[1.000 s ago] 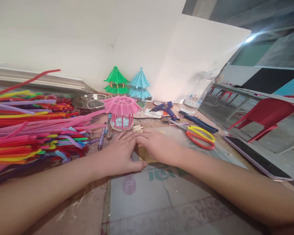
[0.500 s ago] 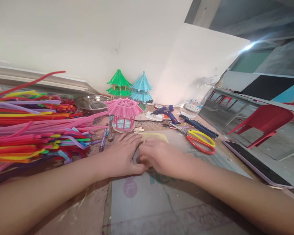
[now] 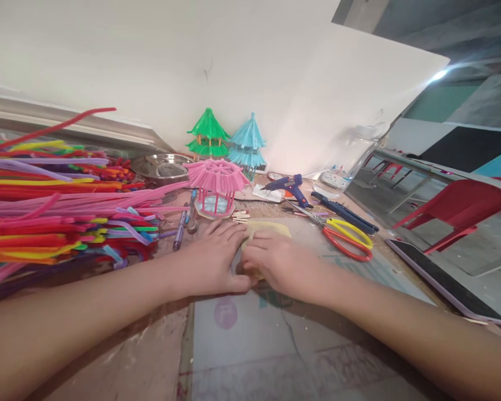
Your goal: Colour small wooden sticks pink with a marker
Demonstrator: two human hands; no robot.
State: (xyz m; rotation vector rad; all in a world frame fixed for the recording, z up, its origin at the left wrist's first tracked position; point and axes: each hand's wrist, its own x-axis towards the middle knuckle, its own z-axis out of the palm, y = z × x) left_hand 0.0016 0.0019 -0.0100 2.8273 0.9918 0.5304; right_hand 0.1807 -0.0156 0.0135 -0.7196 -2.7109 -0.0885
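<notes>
A person's left hand is lying with fingers extended and slightly spread, its thumb pointing toward the right hand, which is resting with curled fingers over a flat yellow sheet; whether those fingers are gripping anything, one cannot tell. The sheet is lying on a grey printed board, partly hidden by the right hand. Beyond, a pink fuzzy-roofed miniature pavilion is standing near scissors with yellow and red handles.
</notes>
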